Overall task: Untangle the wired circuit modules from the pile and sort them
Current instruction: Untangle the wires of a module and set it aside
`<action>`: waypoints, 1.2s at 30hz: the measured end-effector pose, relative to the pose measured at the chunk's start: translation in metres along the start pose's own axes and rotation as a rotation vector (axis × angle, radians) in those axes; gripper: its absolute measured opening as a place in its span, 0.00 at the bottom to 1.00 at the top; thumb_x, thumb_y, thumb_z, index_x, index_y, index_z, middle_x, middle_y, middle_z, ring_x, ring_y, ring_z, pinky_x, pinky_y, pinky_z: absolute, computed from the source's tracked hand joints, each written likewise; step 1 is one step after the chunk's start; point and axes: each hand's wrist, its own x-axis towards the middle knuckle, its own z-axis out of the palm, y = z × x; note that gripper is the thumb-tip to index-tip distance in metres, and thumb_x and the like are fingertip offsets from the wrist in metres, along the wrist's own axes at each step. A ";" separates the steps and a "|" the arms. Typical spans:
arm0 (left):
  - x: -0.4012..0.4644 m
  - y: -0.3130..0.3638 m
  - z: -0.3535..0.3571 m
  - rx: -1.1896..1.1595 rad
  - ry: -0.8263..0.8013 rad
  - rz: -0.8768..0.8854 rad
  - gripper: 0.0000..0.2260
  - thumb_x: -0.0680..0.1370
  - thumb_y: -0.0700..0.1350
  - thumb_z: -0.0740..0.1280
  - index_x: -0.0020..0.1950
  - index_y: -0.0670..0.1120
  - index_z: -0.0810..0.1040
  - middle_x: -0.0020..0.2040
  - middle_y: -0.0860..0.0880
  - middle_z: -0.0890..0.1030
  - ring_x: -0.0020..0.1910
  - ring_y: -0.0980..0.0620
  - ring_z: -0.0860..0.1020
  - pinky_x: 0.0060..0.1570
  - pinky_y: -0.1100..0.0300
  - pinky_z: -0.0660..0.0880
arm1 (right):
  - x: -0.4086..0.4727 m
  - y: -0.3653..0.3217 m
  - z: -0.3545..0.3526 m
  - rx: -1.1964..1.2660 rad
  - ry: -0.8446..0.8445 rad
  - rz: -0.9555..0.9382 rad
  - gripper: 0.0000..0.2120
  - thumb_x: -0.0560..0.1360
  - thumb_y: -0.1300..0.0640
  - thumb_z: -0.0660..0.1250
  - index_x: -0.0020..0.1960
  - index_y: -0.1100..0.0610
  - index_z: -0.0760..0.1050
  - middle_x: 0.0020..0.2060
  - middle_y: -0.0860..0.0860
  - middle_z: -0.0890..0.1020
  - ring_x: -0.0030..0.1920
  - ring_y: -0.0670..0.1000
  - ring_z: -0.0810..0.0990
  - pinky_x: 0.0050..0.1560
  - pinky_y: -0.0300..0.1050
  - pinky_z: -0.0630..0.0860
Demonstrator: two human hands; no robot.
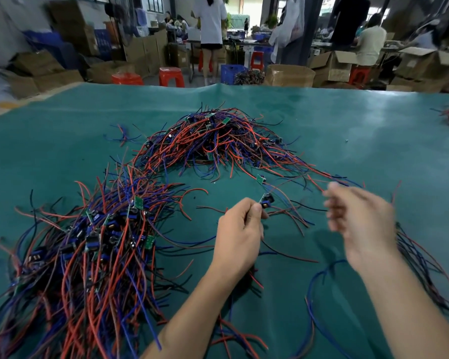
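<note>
Left hand (240, 234) fingertips pinch module (267, 200) (wires trailing).

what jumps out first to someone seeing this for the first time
Two tangles of red, blue and black wires with small circuit modules dominate the green mat: a far pile at centre and a near pile at lower left. In front, the left hand pinches a module while the blurred right hand is raised beside it, wires trailing past.
</note>
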 end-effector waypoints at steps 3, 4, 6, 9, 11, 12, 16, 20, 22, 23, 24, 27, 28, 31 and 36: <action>0.000 0.000 0.001 0.006 -0.058 0.024 0.13 0.84 0.45 0.59 0.41 0.46 0.75 0.26 0.53 0.76 0.25 0.54 0.70 0.33 0.57 0.69 | -0.020 0.013 0.023 -0.250 -0.363 -0.058 0.06 0.78 0.53 0.73 0.44 0.53 0.86 0.37 0.49 0.86 0.32 0.43 0.78 0.26 0.38 0.70; 0.000 0.000 0.001 0.020 -0.089 0.042 0.13 0.84 0.45 0.59 0.41 0.46 0.75 0.26 0.53 0.77 0.26 0.54 0.71 0.34 0.57 0.70 | -0.023 0.016 0.026 -0.236 -0.408 -0.074 0.04 0.78 0.54 0.73 0.45 0.51 0.86 0.38 0.49 0.86 0.34 0.43 0.79 0.27 0.38 0.71; -0.001 0.001 0.001 0.043 -0.134 0.072 0.13 0.82 0.47 0.59 0.41 0.45 0.76 0.27 0.52 0.78 0.27 0.52 0.74 0.35 0.54 0.74 | -0.023 0.019 0.026 -0.183 -0.418 -0.115 0.05 0.77 0.57 0.74 0.44 0.49 0.85 0.37 0.48 0.85 0.35 0.44 0.78 0.29 0.37 0.72; -0.001 0.002 0.002 0.053 -0.156 0.072 0.13 0.81 0.48 0.60 0.40 0.45 0.77 0.28 0.51 0.80 0.29 0.49 0.79 0.38 0.53 0.77 | -0.018 0.018 0.023 -0.185 -0.344 -0.211 0.03 0.75 0.54 0.75 0.43 0.48 0.84 0.33 0.46 0.83 0.31 0.43 0.75 0.31 0.36 0.72; -0.001 0.002 0.002 0.036 -0.178 0.043 0.13 0.80 0.49 0.61 0.39 0.45 0.77 0.29 0.50 0.81 0.29 0.48 0.80 0.40 0.51 0.80 | -0.013 0.015 0.019 -0.172 -0.191 -0.292 0.04 0.74 0.52 0.74 0.41 0.50 0.84 0.31 0.44 0.82 0.30 0.43 0.73 0.33 0.38 0.72; -0.002 0.003 0.002 0.036 -0.191 0.030 0.14 0.80 0.49 0.61 0.39 0.45 0.77 0.29 0.50 0.82 0.30 0.48 0.81 0.42 0.50 0.80 | -0.011 0.012 0.017 -0.132 -0.106 -0.318 0.05 0.75 0.53 0.74 0.40 0.50 0.83 0.31 0.43 0.82 0.30 0.43 0.73 0.35 0.39 0.72; -0.004 0.005 0.004 0.090 -0.208 0.027 0.13 0.80 0.49 0.62 0.39 0.47 0.78 0.31 0.52 0.83 0.34 0.53 0.82 0.46 0.51 0.80 | -0.008 -0.014 0.005 0.082 0.157 -0.348 0.08 0.79 0.58 0.71 0.42 0.50 0.79 0.26 0.41 0.79 0.26 0.42 0.71 0.30 0.38 0.69; -0.003 0.005 0.002 0.113 -0.165 0.019 0.12 0.82 0.45 0.62 0.40 0.46 0.78 0.33 0.51 0.84 0.32 0.58 0.80 0.41 0.60 0.76 | -0.011 -0.051 0.001 0.238 0.210 -0.397 0.07 0.80 0.58 0.69 0.43 0.51 0.77 0.31 0.42 0.81 0.27 0.41 0.72 0.30 0.38 0.69; -0.001 0.005 0.001 0.108 -0.138 0.005 0.12 0.82 0.45 0.61 0.40 0.46 0.78 0.33 0.51 0.84 0.32 0.56 0.80 0.40 0.59 0.76 | -0.021 -0.071 0.012 0.251 0.095 -0.417 0.07 0.78 0.57 0.71 0.41 0.52 0.78 0.32 0.45 0.82 0.27 0.42 0.73 0.29 0.38 0.69; -0.001 0.004 0.002 0.095 -0.133 -0.006 0.12 0.82 0.46 0.62 0.40 0.46 0.78 0.33 0.51 0.84 0.33 0.54 0.81 0.41 0.58 0.77 | -0.028 -0.079 0.024 0.208 0.006 -0.421 0.08 0.77 0.56 0.72 0.39 0.53 0.80 0.32 0.47 0.82 0.27 0.44 0.73 0.28 0.39 0.69; 0.000 0.004 0.002 0.077 -0.134 -0.021 0.12 0.82 0.46 0.62 0.40 0.46 0.78 0.33 0.50 0.84 0.33 0.52 0.81 0.41 0.56 0.78 | -0.037 -0.085 0.039 0.135 -0.101 -0.419 0.08 0.75 0.55 0.73 0.37 0.53 0.82 0.31 0.48 0.83 0.27 0.45 0.74 0.27 0.40 0.70; -0.003 0.005 0.002 0.038 -0.122 -0.018 0.09 0.78 0.41 0.64 0.39 0.44 0.79 0.33 0.46 0.83 0.31 0.52 0.80 0.38 0.58 0.76 | -0.067 -0.095 0.099 -0.098 -0.492 -0.382 0.09 0.75 0.54 0.75 0.37 0.55 0.85 0.32 0.54 0.85 0.27 0.47 0.76 0.27 0.41 0.74; -0.003 0.004 0.001 0.066 -0.099 -0.008 0.07 0.76 0.38 0.64 0.40 0.40 0.80 0.36 0.42 0.83 0.32 0.51 0.79 0.38 0.58 0.75 | -0.075 -0.095 0.119 -0.193 -0.614 -0.387 0.11 0.77 0.52 0.74 0.38 0.57 0.86 0.32 0.55 0.85 0.28 0.48 0.78 0.28 0.44 0.77; -0.006 0.002 -0.003 0.152 -0.051 -0.007 0.11 0.74 0.36 0.65 0.50 0.30 0.81 0.49 0.31 0.82 0.45 0.45 0.77 0.42 0.66 0.72 | -0.084 -0.089 0.170 -0.535 -0.861 -0.458 0.19 0.78 0.43 0.70 0.42 0.59 0.85 0.34 0.54 0.85 0.35 0.54 0.82 0.41 0.52 0.83; 0.001 0.003 0.001 0.092 -0.122 -0.009 0.13 0.76 0.42 0.64 0.34 0.54 0.79 0.30 0.52 0.82 0.28 0.63 0.75 0.34 0.65 0.72 | -0.013 -0.059 0.190 -1.120 -0.790 -0.547 0.13 0.78 0.45 0.67 0.49 0.53 0.84 0.47 0.53 0.84 0.53 0.58 0.80 0.57 0.47 0.75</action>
